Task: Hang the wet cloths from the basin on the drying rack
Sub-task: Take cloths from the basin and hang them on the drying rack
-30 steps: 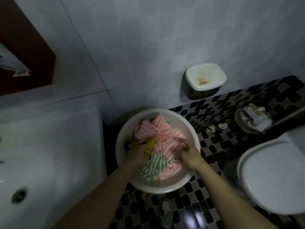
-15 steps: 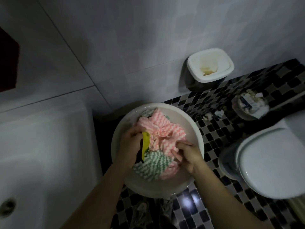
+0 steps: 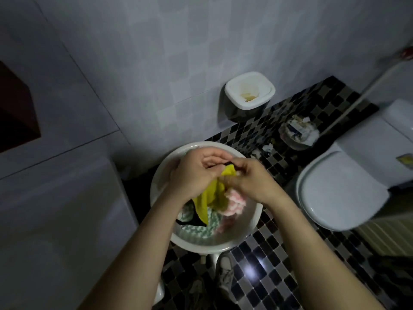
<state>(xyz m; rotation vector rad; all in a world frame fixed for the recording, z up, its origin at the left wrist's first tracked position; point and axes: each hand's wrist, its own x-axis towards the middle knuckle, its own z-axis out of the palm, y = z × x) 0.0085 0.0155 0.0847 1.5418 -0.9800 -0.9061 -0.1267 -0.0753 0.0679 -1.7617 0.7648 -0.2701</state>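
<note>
Head view: the left hand [image 3: 194,173] and right hand [image 3: 250,182] both pinch the top edge of the yellow cloth [image 3: 212,195], which hangs limp over the basin [image 3: 243,238] on the floor. It looks soft and is probably heavy with water and dripping, so it is best held at its upper corners.

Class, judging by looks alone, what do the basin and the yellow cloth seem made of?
The basin looks like white plastic: smooth, thin-rimmed, with a faint sheen. The yellow cloth seems a thin, matte fabric, hanging in soft folds; its fibre cannot be told.
</note>
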